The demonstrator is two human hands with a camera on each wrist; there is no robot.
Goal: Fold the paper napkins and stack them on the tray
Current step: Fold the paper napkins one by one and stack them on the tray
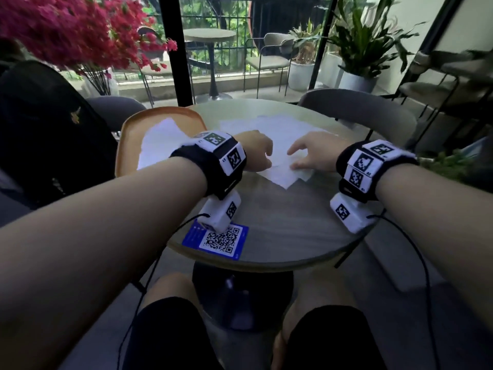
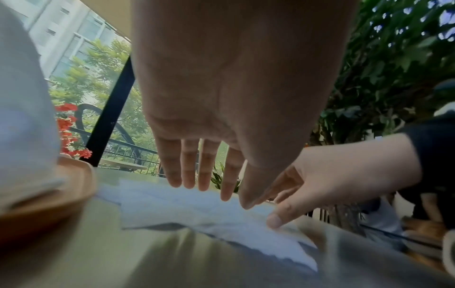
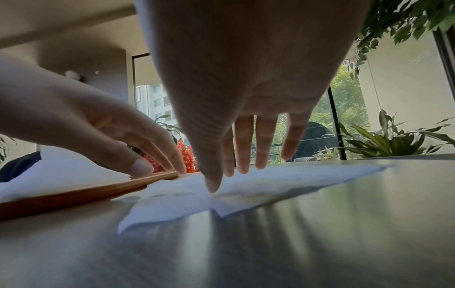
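**A:** ok so where's everything sitting right now?

**B:** round table (image 1: 280, 225), orange tray (image 1: 133, 124) on its left side with a white napkin pile (image 1: 160, 145) on it. Loose napkins (image 1: 282, 129) are spread flat across the middle of the table, just right of the tray.

**A:** and the hands?

**B:** both over the nearest napkin (image 1: 280, 174). Left hand (image 1: 254, 150) has its fingers straight, tips pointing down at the paper, not grabbing anything. Can't tell if they touch it. Right hand (image 1: 313, 153) is spread too, fingers (image 3: 264, 144) straight, thumb tip pressing on the sheet. Nothing's pinched.

**A:** anything else on the table?

**B:** a blue QR card (image 1: 217, 240) at the near edge, partly under the left wrist camera.
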